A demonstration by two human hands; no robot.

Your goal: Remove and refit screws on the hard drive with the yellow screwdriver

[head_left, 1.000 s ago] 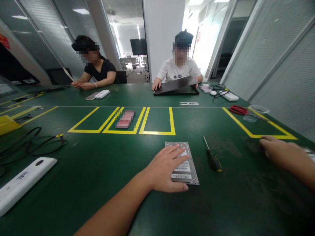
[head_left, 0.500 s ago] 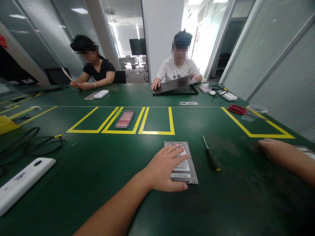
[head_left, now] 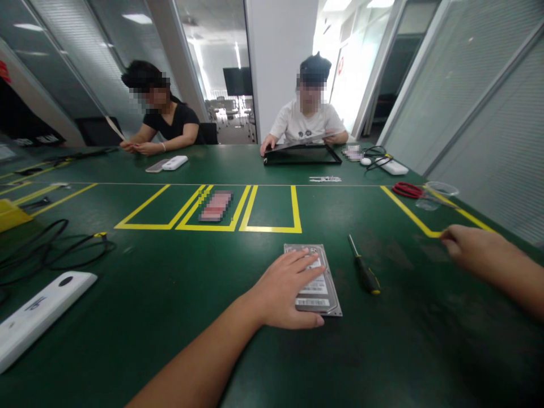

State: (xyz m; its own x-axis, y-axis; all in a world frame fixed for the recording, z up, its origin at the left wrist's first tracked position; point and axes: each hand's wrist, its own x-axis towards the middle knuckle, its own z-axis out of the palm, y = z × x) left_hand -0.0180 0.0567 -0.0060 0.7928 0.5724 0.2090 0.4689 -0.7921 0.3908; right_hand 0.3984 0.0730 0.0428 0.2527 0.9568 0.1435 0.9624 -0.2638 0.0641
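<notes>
My left hand lies flat with fingers spread on a silver hard drive. It covers part of the white label, and the thumb rests along the near edge. To the right of the drive, a screwdriver with a black and yellow handle lies on the green table, its tip pointing away from me. My right hand is farther right, beside the corner of a yellow tape outline. Its fingers are curled together, and whatever they may hold is hidden.
Beyond the right hand are red cable and a clear plastic container. A white power strip and black cables lie at left. A phone sits inside tape lines. Across the table, a person handles a dark panel; another person sits left.
My right hand has shifted slightly left and away from me, toward the tape corner. My left hand stays on the hard drive. The person opposite has tilted the panel.
</notes>
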